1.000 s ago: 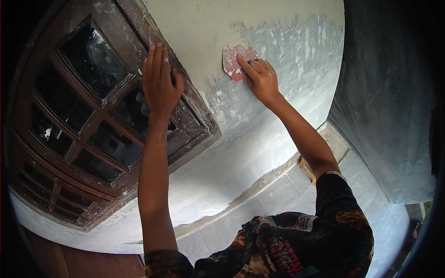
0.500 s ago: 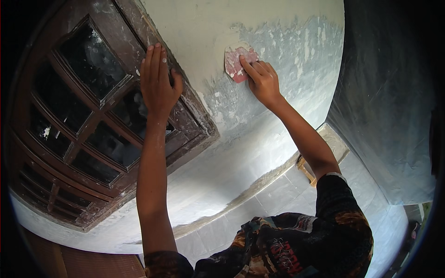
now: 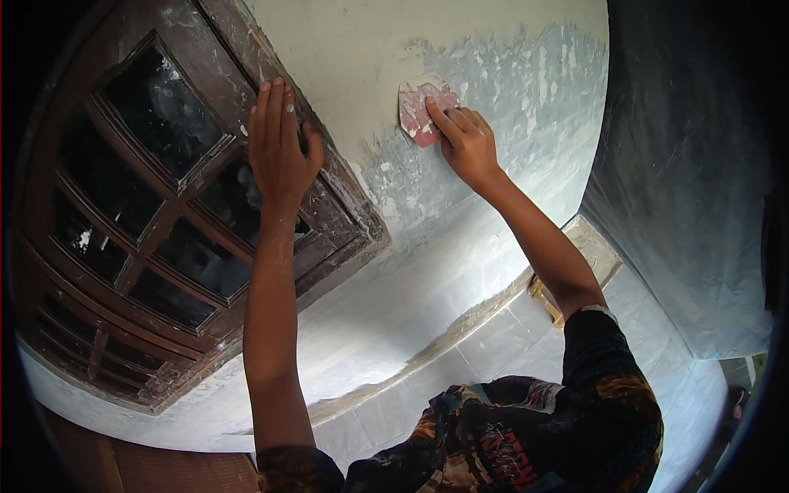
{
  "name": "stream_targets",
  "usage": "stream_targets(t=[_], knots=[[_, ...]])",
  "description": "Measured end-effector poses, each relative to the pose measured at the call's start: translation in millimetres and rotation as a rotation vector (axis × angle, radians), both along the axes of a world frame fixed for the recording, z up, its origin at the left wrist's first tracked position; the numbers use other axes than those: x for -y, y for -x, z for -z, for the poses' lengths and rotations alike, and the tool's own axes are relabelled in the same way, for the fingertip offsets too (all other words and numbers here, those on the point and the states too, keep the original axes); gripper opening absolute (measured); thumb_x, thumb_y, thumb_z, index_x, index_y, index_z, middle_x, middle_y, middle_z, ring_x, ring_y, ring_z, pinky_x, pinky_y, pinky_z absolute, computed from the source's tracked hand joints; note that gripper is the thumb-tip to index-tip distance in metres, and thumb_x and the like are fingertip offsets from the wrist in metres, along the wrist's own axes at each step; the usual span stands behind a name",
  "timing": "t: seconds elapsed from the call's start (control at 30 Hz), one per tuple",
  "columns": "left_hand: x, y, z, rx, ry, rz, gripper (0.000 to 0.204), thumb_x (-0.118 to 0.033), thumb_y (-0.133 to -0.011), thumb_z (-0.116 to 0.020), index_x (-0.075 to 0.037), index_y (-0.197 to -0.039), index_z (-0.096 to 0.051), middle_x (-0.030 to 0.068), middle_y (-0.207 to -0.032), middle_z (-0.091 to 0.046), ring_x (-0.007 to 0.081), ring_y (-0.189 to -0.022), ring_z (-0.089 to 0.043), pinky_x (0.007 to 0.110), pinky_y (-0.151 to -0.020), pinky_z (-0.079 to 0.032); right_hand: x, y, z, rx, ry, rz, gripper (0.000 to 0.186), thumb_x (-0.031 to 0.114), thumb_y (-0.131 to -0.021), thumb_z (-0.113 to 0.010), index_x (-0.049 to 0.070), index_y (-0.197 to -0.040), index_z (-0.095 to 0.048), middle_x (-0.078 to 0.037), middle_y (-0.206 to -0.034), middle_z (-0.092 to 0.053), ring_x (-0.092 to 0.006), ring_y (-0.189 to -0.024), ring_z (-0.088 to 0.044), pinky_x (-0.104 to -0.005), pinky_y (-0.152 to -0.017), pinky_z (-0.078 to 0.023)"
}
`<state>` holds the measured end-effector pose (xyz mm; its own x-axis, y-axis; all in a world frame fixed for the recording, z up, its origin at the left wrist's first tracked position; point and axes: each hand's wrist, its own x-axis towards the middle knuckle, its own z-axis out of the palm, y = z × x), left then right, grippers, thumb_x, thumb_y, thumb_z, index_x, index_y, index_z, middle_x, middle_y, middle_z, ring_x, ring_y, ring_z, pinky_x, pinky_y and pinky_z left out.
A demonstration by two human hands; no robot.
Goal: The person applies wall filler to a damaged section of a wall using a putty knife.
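My right hand (image 3: 470, 144) grips a red putty scraper (image 3: 426, 115), its flat face smeared with cream-coloured putty. The index finger lies along the scraper, and the blade rests against the wall (image 3: 345, 41). Around it the wall turns from smooth cream coating above to patchy grey with pale streaks to the right and below. My left hand (image 3: 281, 152) lies with fingers stretched out on the dark brown wooden window frame (image 3: 341, 185), its thumb apart from the fingers. White specks dot the hand and the frame.
Dark glass panes (image 3: 164, 103) fill the window at left. Grey floor tiles (image 3: 485, 345) run along the wall's foot, where a small wooden object (image 3: 546, 304) lies by my right arm. A translucent plastic sheet (image 3: 690, 230) hangs at the right.
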<state>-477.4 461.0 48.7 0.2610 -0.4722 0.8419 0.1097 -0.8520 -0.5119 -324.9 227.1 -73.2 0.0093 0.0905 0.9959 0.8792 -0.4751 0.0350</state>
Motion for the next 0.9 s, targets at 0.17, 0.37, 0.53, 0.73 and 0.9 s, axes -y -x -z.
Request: stream_targets(t=[0.17,0.37,0.53,0.73,0.9], knots=[[-1,0,-1,0.003,-0.003,0.003,0.052,-0.008,-0.086,-0.057,0.005,-0.136,-0.053,0.0169,-0.149,-0.048,0.0331,-0.142,-0.042,0.051,-0.113,-0.038,12,19,53,-0.114,0.019,-0.050,0.071,-0.005,-0.066,-0.068,0.012,-0.135,-0.061,-0.004,-0.082,-0.056,-0.0242,-0.078,-0.058,-0.0380,-0.072,-0.050],[-1,1,0,0.014,-0.020,0.006,0.052,-0.008,-0.086,-0.058,0.006,-0.136,-0.052,0.0168,-0.149,-0.048,0.0334,-0.142,-0.042,0.052,-0.112,-0.038,10,16,-37,-0.070,-0.036,-0.073,0.072,-0.005,-0.067,-0.068,0.014,-0.136,-0.061,-0.005,-0.083,-0.057,-0.0252,-0.078,-0.058,-0.0386,-0.074,-0.050],[-4,1,2,-0.031,0.019,0.028,0.057,-0.009,-0.087,-0.057,0.003,-0.142,-0.048,0.0184,-0.149,-0.047,0.0356,-0.143,-0.040,0.053,-0.114,-0.035,-7,15,5,-0.019,0.035,-0.052,0.069,-0.004,-0.069,-0.069,0.012,-0.136,-0.061,-0.006,-0.084,-0.057,-0.0253,-0.079,-0.059,-0.0395,-0.071,-0.049],[-2,2,1,-0.023,0.022,0.020,0.057,-0.010,-0.088,-0.057,0.003,-0.143,-0.048,0.0179,-0.149,-0.047,0.0352,-0.143,-0.040,0.053,-0.114,-0.035,10,40,56,-0.133,0.022,-0.107,0.071,-0.005,-0.068,-0.067,0.011,-0.136,-0.060,-0.005,-0.079,-0.054,-0.0250,-0.075,-0.056,-0.0385,-0.070,-0.048],[2,-1,1,-0.012,0.008,0.000,0.052,-0.009,-0.086,-0.058,0.006,-0.136,-0.052,0.0169,-0.149,-0.047,0.0333,-0.143,-0.041,0.052,-0.113,-0.038,9,16,-26,-0.044,-0.059,-0.013,0.070,-0.004,-0.069,-0.068,0.013,-0.136,-0.061,-0.005,-0.079,-0.055,-0.0246,-0.075,-0.057,-0.0383,-0.070,-0.049]])
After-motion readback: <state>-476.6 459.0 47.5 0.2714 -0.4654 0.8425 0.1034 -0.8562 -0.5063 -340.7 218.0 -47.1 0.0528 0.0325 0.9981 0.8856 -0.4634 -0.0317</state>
